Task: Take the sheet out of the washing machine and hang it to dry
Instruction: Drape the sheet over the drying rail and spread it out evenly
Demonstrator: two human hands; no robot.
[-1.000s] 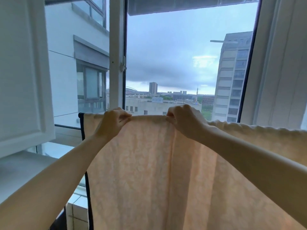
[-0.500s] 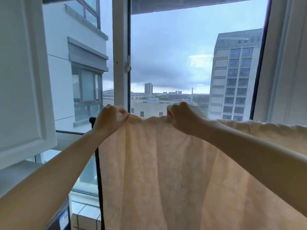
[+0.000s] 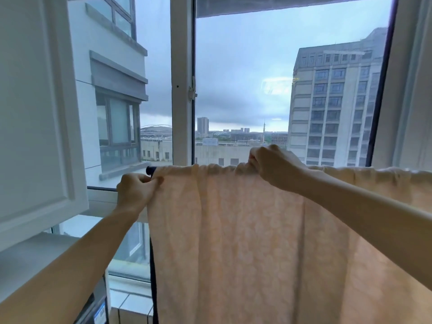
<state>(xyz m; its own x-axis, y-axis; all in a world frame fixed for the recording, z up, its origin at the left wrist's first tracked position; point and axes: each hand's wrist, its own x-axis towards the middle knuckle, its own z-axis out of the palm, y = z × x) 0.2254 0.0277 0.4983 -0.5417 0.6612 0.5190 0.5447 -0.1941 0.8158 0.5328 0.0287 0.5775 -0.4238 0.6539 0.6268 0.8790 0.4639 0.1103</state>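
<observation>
The left hand (image 3: 135, 192) pinched the left edge of the peach patterned sheet (image 3: 233, 242), just beside the dark end of the rail (image 3: 150, 170). The right hand (image 3: 273, 168) had its grip closed on bunched cloth at the rail top. The sheet hung draped over the rail, in front of the window (image 3: 182, 90). A hard sideways tug could probably leave it hanging unevenly, and its own weight might then slide it off. The blue label (image 3: 101, 310) on the appliance at lower left was too blurred to read.

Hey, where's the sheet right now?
In the head view the peach sheet hangs over a dark rail before the window, lower centre and right; the left hand pinches its left edge, the right hand its top fold.
</observation>
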